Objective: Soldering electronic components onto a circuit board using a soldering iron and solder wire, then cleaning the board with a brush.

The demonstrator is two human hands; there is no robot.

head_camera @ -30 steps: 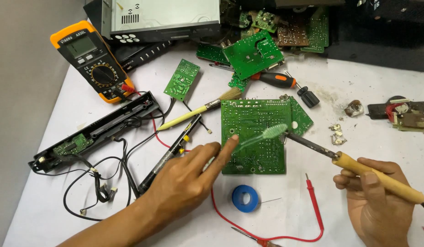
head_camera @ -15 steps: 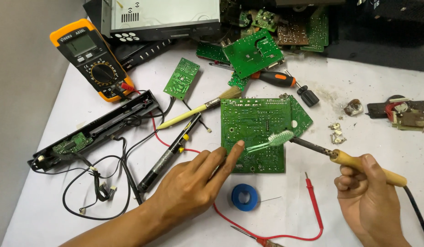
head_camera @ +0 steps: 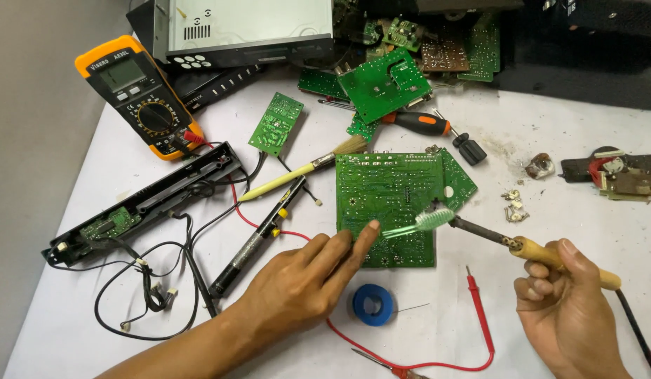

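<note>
Gripping the wooden-handled soldering iron (head_camera: 529,247), the right hand (head_camera: 564,309) is closing its fingers round the handle and pointing the metal tip toward the green circuit board (head_camera: 385,203), which is lying flat on the white table (head_camera: 571,203) up and to the left of that grip. Resting open, the left hand (head_camera: 304,284) is pressing fingertips on the board's lower edge beside a green toothbrush (head_camera: 420,223).
</note>
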